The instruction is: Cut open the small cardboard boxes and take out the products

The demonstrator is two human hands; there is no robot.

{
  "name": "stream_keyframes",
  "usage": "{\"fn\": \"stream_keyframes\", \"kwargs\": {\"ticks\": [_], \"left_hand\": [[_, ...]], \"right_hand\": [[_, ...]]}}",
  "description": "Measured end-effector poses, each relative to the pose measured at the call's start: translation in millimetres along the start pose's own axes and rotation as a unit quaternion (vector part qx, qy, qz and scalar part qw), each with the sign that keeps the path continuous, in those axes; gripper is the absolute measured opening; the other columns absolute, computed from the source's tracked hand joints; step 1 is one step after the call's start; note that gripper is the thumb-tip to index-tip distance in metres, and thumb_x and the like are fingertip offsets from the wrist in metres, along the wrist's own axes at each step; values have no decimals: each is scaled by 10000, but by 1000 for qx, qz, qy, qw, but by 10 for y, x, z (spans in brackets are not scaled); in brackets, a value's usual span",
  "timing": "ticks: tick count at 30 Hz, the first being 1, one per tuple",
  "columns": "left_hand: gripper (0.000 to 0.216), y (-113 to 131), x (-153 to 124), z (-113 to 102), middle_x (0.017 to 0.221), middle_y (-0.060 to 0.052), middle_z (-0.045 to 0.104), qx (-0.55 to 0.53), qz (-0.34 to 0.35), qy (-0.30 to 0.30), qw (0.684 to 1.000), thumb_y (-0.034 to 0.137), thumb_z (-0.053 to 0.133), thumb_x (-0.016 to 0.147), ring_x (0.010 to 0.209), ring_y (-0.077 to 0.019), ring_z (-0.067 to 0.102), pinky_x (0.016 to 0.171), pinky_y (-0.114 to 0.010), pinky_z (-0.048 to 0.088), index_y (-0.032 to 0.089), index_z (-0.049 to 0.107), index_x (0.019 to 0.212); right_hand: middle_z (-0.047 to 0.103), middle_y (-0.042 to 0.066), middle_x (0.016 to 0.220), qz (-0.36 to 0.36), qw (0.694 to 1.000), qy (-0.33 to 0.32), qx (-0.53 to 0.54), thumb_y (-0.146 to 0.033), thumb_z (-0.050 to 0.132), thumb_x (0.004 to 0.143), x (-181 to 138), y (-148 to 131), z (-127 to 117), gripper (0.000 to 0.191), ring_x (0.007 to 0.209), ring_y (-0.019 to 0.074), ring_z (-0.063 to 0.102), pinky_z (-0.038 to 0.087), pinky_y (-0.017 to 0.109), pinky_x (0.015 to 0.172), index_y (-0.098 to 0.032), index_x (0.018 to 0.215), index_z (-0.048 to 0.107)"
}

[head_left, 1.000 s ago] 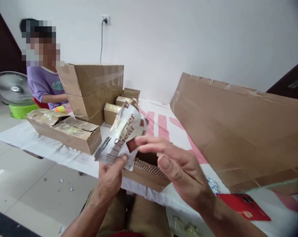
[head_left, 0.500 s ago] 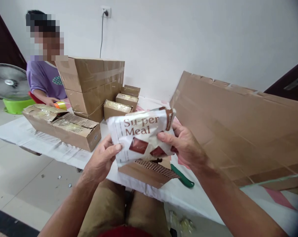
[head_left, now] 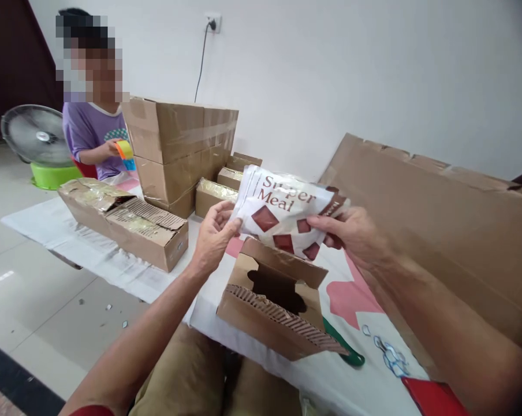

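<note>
A white "Super Meal" pouch point(head_left: 282, 211) with brown squares is held above an open cardboard box point(head_left: 273, 303) near the table's front edge. My left hand point(head_left: 212, 234) pinches the pouch's left edge. On the pouch's right edge my right hand point(head_left: 351, 231) is closed, thumb on top. The pouch lies nearly flat, print facing up. The box's flaps stand open and its dark inside shows.
A long open carton point(head_left: 126, 222) lies at the left, stacked taped cartons point(head_left: 178, 150) and small boxes point(head_left: 213, 193) behind. A big flat cardboard sheet point(head_left: 438, 225) leans at the right. A green handle point(head_left: 350, 352) and red object point(head_left: 434, 398) lie on the white table cover point(head_left: 92, 254). A person in purple point(head_left: 99, 136) holds tape.
The pouch went from dangling in my left hand to being held flat by both hands, then moved up and away over the open box. The view shifted right.
</note>
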State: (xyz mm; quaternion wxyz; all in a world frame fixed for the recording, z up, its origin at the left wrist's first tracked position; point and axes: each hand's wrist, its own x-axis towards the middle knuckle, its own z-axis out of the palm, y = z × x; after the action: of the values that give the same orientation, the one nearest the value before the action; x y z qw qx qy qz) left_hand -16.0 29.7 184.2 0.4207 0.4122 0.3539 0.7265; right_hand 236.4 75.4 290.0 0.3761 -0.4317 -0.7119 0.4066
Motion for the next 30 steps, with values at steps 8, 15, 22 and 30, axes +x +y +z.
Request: {"fn": "stream_keyframes", "kwargs": {"ticks": [8, 15, 22, 30], "left_hand": [[593, -1009, 51, -323, 1419, -180, 529, 77, -65, 198, 975, 314, 655, 774, 1172, -252, 639, 986, -401, 532, 177, 499, 1330], [691, -1589, 619, -643, 1479, -191, 484, 190, -98, 224, 951, 211, 625, 770, 1253, -277, 626, 1036, -403, 525, 173, 438, 1434], [700, -2061, 935, -823, 1408, -207, 535, 270, -87, 219, 933, 155, 661, 728, 1346, -353, 553, 1099, -492, 491, 150, 491, 1407], [662, -2178, 974, -793, 1428, -198, 490, 331, -40, 183, 925, 152, 702, 704, 1406, -359, 490, 1204, -514, 393, 158, 532, 1344]], "right_hand": [[683, 25, 566, 91, 992, -56, -62, -268, 853, 780, 1069, 338, 653, 172, 436, 76, 523, 442, 188, 398, -129, 730, 765], [712, 44, 723, 214, 971, -83, -62, -246, 798, 889, 1760, 1156, 1609, 160, 586, 127, 651, 553, 230, 552, -110, 908, 717], [643, 105, 1334, 298, 943, -144, -39, -385, 664, 999, 1933, 1611, 1883, 394, 1122, 250, 673, 593, 471, 937, -181, 1333, 615], [754, 107, 1012, 271, 946, -155, -81, -385, 734, 949, 1934, 1587, 1734, 281, 822, 204, 729, 606, 334, 725, -114, 1018, 716]]}}
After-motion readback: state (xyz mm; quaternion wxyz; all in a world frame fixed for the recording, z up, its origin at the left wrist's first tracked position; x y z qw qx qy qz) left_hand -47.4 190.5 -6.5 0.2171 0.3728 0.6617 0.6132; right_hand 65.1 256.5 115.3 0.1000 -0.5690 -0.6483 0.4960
